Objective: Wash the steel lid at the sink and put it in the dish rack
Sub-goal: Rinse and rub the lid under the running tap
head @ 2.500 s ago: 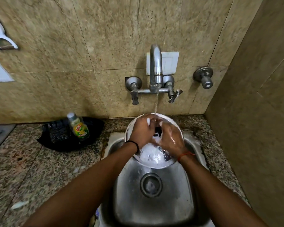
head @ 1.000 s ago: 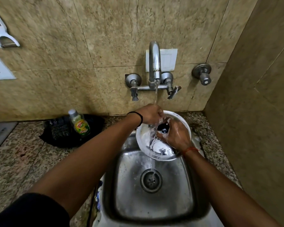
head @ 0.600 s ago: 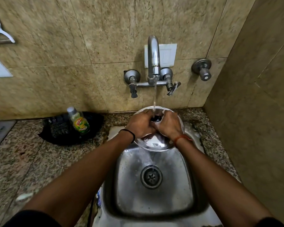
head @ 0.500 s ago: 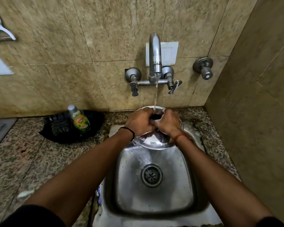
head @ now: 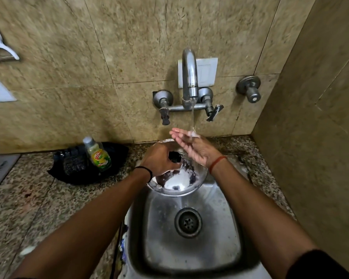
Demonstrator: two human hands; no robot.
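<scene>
Beige stone tiles are backing a speckled granite counter (head: 48,202) with a steel sink (head: 226,234) sunk into it, and a thin stream is running from the wall tap (head: 188,77). The left hand (head: 161,160) is gripping the steel lid (head: 181,184) by its dark knob, fingers curled around it, and is holding the lid tilted over the back of the basin, above the drain; white suds are lying on the lower part of its surface. The right hand (head: 195,146) is holding nothing: its palm is turned up and its fingers are lying straight under the water, which is striking the fingers rather than the lid. A green-labelled bottle (head: 98,156) is standing on a black mat (head: 113,174) just left of the sink (presumably dish soap). Rinsing looks unfinished, since foam is clinging to the metal. The main risk from here is a slip: one wet, possibly soapy hand is bearing the whole lid by a small knob, and a loosening grip could be dropping it into the basin. Suds could also be carried to the rack if the lid is not brought under the stream. No dish rack is showing, so its direction cannot be told.
</scene>
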